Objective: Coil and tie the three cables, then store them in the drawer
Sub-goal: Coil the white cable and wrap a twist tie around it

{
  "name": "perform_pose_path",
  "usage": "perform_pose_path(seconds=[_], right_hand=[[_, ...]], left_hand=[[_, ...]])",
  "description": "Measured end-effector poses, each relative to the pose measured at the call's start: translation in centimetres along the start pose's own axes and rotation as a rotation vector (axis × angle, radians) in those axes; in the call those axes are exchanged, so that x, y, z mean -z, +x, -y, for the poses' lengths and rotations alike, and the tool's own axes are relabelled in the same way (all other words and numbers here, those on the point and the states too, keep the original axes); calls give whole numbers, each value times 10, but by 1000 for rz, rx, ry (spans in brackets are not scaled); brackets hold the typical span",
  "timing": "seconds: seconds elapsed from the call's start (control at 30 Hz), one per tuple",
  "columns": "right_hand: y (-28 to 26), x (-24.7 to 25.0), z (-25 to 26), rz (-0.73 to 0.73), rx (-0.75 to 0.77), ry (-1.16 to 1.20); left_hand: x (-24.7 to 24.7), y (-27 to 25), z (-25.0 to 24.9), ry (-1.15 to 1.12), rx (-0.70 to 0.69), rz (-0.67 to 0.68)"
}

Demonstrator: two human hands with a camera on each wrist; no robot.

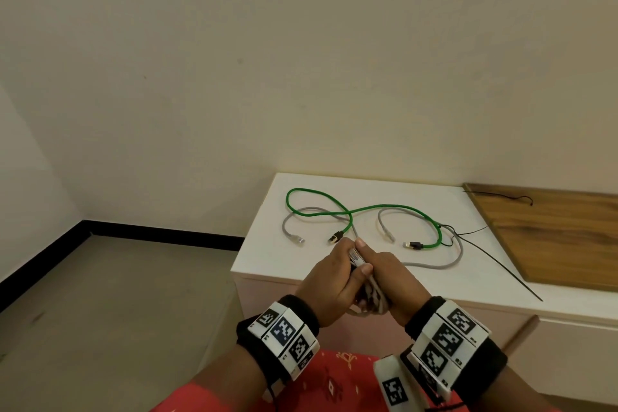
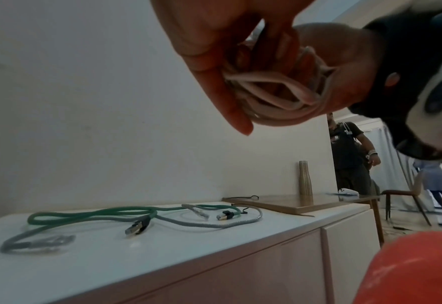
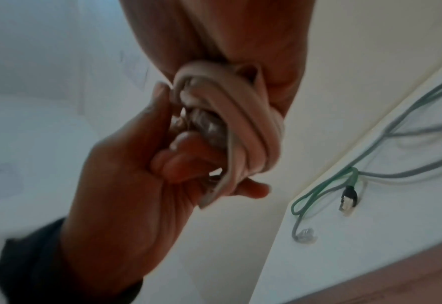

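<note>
A coiled beige cable (image 1: 373,294) sits bunched between both hands, above the front edge of the white cabinet top (image 1: 267,257). My left hand (image 1: 334,274) grips the coil from the left, thumb laid over its plug end. My right hand (image 1: 389,273) holds it from the right. In the wrist views the loops (image 2: 271,96) (image 3: 243,123) wrap through curled fingers. A green cable (image 1: 368,209) and a grey cable (image 1: 434,265) lie loose and crossing on the top; both show too in the left wrist view (image 2: 97,212) (image 2: 214,225).
Black zip ties (image 1: 501,264) lie on the top's right part and on a wooden board (image 1: 551,234). Closed cabinet fronts (image 2: 240,267) sit below the top. A metal bottle (image 2: 305,183), a chair (image 2: 401,193) and a person (image 2: 349,160) are farther right.
</note>
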State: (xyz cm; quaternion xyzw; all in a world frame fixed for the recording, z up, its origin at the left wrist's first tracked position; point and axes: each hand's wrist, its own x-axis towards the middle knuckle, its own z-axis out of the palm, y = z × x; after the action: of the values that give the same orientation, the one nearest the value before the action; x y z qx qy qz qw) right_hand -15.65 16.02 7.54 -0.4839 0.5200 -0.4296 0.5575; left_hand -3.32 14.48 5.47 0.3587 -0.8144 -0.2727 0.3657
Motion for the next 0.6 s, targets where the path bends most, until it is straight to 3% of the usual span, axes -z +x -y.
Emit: perform_pose_path(seconds=[0.2, 0.27, 0.37, 0.6], right_hand=[[4, -1, -9, -302, 314, -196], [2, 3, -11, -287, 408, -240], [1, 4, -19, -129, 452, -266], [12, 6, -28, -199, 525, -271]], left_hand=[[-2, 1, -5, -83, 95, -132], [0, 3, -2, -146, 153, -221], [2, 8, -1, -299, 242, -279], [2, 16, -3, -504, 308, -275]])
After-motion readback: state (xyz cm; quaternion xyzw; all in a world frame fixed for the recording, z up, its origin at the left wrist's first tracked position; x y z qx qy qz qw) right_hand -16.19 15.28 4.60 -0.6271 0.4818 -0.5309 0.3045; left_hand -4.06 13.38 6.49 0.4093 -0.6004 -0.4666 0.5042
